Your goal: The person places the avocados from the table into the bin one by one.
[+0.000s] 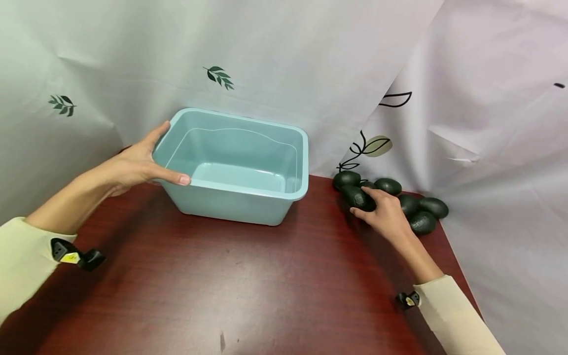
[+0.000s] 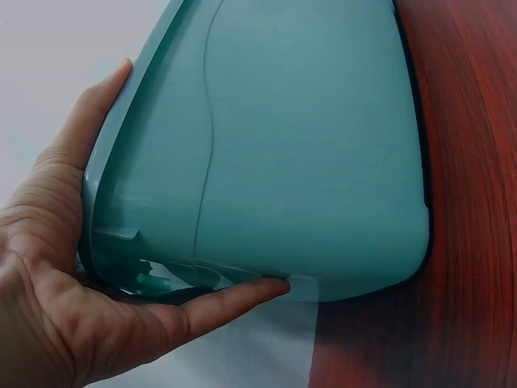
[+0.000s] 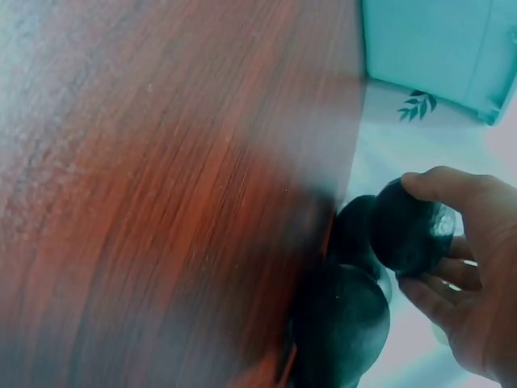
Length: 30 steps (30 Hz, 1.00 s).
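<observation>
A light blue plastic tub (image 1: 235,207) stands at the back of the dark red table. My left hand (image 1: 135,162) spreads against its left end, the thumb along the front rim and a finger reaching up the left rim. In the left wrist view, the thumb and that finger lie straight along the outside of the tub (image 2: 299,145). Over at the right, my right hand (image 1: 383,212) holds a dark green avocado (image 1: 355,197) between thumb and fingers. The right wrist view shows this avocado (image 3: 408,230) overlapping others behind it.
More avocados lie at the table's back right corner, among them one behind the held one (image 1: 346,178) and one beside my right wrist (image 1: 423,223). A pale curtain (image 1: 275,59) with leaf prints hangs behind the table (image 1: 248,276) and down its right side.
</observation>
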Each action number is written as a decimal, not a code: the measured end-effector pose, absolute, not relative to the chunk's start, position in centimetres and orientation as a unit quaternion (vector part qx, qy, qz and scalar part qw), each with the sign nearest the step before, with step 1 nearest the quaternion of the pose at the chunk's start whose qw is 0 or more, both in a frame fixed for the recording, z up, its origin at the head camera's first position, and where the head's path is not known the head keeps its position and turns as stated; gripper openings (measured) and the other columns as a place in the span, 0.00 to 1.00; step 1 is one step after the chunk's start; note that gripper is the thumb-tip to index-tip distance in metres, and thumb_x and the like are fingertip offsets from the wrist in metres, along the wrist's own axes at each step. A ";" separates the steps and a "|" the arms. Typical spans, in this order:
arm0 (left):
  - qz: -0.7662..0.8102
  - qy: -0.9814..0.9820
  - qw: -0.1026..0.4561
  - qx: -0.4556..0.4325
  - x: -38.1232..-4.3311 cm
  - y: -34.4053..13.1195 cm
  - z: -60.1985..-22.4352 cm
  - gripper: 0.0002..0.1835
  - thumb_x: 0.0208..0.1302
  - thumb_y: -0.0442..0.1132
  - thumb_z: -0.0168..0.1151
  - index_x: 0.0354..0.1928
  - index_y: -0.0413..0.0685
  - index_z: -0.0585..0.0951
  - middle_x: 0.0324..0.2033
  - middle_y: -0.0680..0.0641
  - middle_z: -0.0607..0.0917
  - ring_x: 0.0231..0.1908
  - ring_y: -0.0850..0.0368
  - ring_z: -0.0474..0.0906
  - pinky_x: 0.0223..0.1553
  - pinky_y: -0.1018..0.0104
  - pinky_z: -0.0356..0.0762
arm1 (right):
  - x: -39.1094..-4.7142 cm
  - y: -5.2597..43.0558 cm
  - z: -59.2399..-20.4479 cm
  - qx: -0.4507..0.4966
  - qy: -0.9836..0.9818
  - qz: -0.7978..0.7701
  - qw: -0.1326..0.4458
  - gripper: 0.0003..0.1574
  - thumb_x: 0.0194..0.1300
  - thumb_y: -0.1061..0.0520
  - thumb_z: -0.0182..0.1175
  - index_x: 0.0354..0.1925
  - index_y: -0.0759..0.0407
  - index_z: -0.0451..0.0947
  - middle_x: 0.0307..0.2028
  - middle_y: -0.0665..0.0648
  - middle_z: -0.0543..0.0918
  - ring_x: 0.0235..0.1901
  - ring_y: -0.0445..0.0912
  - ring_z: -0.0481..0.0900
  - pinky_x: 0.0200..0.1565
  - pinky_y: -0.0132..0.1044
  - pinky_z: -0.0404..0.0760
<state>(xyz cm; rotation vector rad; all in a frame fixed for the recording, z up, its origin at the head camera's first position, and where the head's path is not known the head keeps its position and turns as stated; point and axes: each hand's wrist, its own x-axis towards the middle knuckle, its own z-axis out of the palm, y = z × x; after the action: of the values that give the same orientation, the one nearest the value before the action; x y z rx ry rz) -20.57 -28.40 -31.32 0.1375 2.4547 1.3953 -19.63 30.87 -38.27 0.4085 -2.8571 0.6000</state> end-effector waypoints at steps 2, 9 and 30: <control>0.488 0.857 0.157 0.047 -20.6 -28.3 -31.3 0.80 0.66 0.45 0.85 0.90 0.74 0.22 0.90 0.35 0.47 0.79 0.33 0.60 0.55 0.69 0.80 | -19.7 31.1 -38.2 0.135 -0.964 0.206 0.101 0.44 0.69 0.50 0.81 0.74 0.70 0.80 0.69 0.75 0.85 0.69 0.71 0.83 0.69 0.71 0.82; 0.497 0.852 0.160 0.043 -20.6 -28.2 -31.3 0.80 0.66 0.44 0.84 0.90 0.75 0.22 0.88 0.35 0.49 0.78 0.33 0.60 0.54 0.65 0.83 | -20.0 31.5 -37.9 0.125 -0.962 0.220 0.105 0.44 0.67 0.50 0.82 0.73 0.67 0.82 0.67 0.73 0.87 0.65 0.71 0.85 0.65 0.72 0.83; 0.509 0.843 0.171 0.039 -20.6 -28.3 -31.4 0.79 0.68 0.45 0.83 0.90 0.76 0.22 0.89 0.34 0.46 0.78 0.32 0.60 0.57 0.56 0.86 | -20.8 30.8 -35.5 0.124 -0.955 0.232 0.136 0.41 0.64 0.53 0.84 0.71 0.64 0.84 0.66 0.72 0.88 0.61 0.70 0.86 0.60 0.69 0.85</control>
<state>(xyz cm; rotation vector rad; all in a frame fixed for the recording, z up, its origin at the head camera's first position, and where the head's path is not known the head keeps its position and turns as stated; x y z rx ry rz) -20.57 -28.30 -31.42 0.1099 2.3936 1.4443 -20.85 30.80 -35.52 0.3595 -2.7656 0.6733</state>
